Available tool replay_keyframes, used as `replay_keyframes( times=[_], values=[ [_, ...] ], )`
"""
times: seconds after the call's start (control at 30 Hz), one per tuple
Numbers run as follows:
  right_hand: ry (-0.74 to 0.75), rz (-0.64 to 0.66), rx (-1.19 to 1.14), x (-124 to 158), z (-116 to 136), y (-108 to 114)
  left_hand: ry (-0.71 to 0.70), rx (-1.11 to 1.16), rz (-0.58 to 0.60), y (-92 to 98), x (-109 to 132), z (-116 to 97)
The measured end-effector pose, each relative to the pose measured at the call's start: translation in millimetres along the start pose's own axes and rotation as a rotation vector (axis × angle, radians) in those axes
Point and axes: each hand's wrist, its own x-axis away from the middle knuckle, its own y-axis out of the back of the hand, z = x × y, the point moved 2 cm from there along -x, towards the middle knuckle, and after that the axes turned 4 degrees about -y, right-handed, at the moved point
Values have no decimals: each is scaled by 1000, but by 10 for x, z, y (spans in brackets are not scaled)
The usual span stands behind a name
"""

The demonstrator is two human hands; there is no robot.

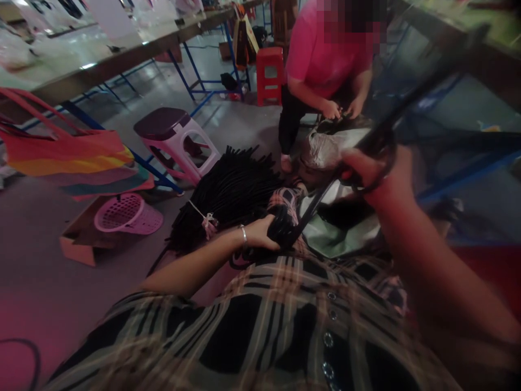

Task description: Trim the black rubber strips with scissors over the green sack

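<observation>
A person in a black-and-tan plaid shirt [260, 320] holds a long black cord [325, 182] taut across the body on a workshop floor. The left hand [258, 233], a silver bangle [243, 234] at its wrist, closes a tight grip around the cord's lower end. The raised right hand [376, 171] grips the cord higher up, a black loop [386, 163] curling beside it, and the cord runs on toward the top right of the view.

A thick bundle of black cords [228, 201], tied with a pale pink ribbon [208, 221], lies just beyond the left hand. The taut cord crosses in front of a crumpled silver plastic bag [321, 152] and a pale green sheet [342, 231]. The right forearm [423, 244] blocks the lower right of the view.

Nearby, a co-worker in a pink T-shirt [325, 54] bends both hands [342, 108] over dark material. Around them stand a pink plastic stool with a dark purple seat [175, 144], a red plastic stool [269, 73], a pink slotted basket [128, 214] on flattened cardboard [83, 236], a rainbow-striped bag [69, 152], and a long desk [101, 60] on blue metal legs.
</observation>
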Motion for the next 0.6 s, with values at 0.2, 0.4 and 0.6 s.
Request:
replay_keyframes(
  times=[0.2, 0.4, 0.6],
  values=[
    [-80, 189, -17, 25, -91, -241, 61, -397, -33, -145, 2, -70],
    [-35, 445, 340, -24, -241, -256, 54, -526, -40, -329, -181, -73],
    [101, 492, 947, -353, -141, 570, -23, -144, -164, -182, -151, 98]
  ],
)
